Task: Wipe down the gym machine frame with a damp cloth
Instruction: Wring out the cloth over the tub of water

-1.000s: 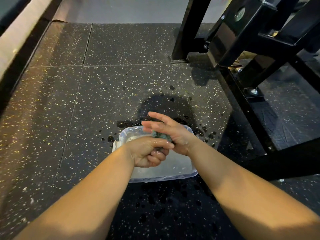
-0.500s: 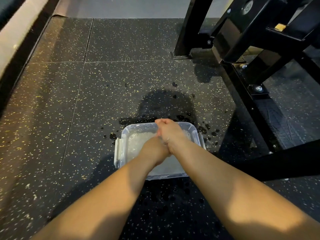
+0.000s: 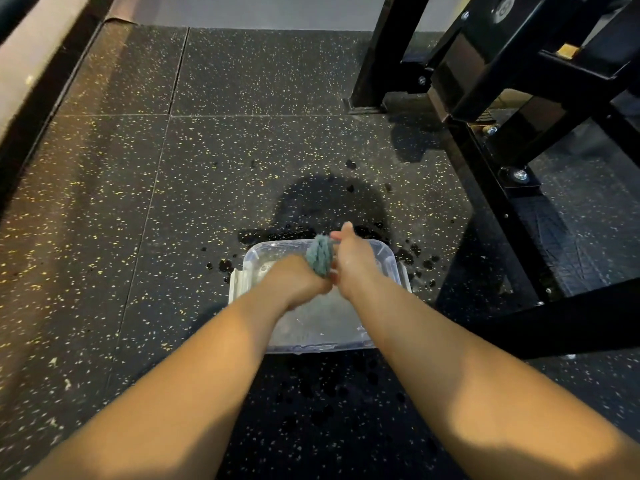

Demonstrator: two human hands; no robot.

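Cloth (image 3: 320,256) one, hands (image 3: 298,281) (image 3: 354,264) two, tub (image 3: 388,258) one

Tub (image 3: 318,347), machine frame (image 3: 498,209) on speckled floor (image 3: 207,168)

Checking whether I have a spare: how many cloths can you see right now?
1. The teal cloth is gripped between the left hand and the right hand, above the clear tub. Another could be hidden in the tub under the hands.
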